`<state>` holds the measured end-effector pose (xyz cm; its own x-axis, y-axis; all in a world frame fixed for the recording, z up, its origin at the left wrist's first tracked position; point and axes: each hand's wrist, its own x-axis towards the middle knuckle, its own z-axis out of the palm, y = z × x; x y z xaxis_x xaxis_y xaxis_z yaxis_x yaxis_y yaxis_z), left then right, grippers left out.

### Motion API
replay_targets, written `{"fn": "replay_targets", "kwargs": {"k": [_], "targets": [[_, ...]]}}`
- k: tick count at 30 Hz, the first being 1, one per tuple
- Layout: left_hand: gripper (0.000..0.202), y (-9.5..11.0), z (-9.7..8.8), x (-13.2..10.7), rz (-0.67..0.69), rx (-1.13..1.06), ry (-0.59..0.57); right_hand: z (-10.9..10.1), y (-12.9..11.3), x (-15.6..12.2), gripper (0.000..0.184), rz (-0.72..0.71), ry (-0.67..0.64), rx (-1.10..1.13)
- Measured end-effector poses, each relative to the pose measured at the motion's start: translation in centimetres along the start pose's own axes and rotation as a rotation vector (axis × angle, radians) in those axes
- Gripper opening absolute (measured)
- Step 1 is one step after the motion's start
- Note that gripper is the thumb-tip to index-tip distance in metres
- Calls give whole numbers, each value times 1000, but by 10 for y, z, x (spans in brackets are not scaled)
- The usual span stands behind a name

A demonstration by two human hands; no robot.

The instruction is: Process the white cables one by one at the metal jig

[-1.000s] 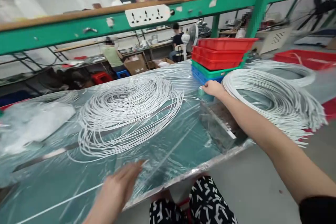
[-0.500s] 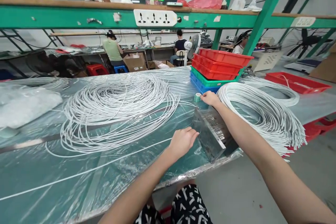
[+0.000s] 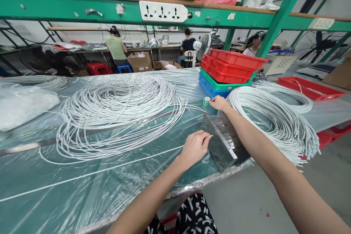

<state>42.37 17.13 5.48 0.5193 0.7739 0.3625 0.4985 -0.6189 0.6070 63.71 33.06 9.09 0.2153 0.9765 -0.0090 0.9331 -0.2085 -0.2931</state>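
My left hand (image 3: pixel 196 145) is closed in a pinch round a thin white cable (image 3: pixel 120 165), whose short tip pokes out past the fingertips. The rest of that cable runs left across the table. Up by the tray stack, my right hand (image 3: pixel 218 103) pinches at the right side of a small roll of green tape (image 3: pixel 206 101); the fingertips are partly hidden. Between my hands and the table's front edge stands a dark metal bracket (image 3: pixel 219 142) with a wrapped block behind its plate. A large loose coil of white cable (image 3: pixel 120 106) lies to the left.
Red, green and blue trays (image 3: pixel 233 67) are stacked at the back. A bundled coil of cut cables (image 3: pixel 274 124) lies right, near a red tray (image 3: pixel 309 87). A clear plastic bag (image 3: pixel 27 106) sits left. A green shelf beam (image 3: pixel 109 11) crosses above; people sit beyond.
My left hand has moved slightly right and up, and the cable's tip now shows beyond its fingers. My right hand stays at the tape roll. The view has shifted a little.
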Motion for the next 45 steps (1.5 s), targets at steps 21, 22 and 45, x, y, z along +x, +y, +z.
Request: {"fn": "replay_targets", "kwargs": {"k": [21, 22, 45], "targets": [[30, 19, 5, 4, 32, 474, -179, 6, 2, 10, 28, 3, -53, 35], [30, 19, 5, 4, 25, 477, -182, 7, 2, 11, 28, 4, -56, 38], [30, 24, 3, 4, -7, 491, -192, 12, 3, 17, 28, -30, -118, 56]]}}
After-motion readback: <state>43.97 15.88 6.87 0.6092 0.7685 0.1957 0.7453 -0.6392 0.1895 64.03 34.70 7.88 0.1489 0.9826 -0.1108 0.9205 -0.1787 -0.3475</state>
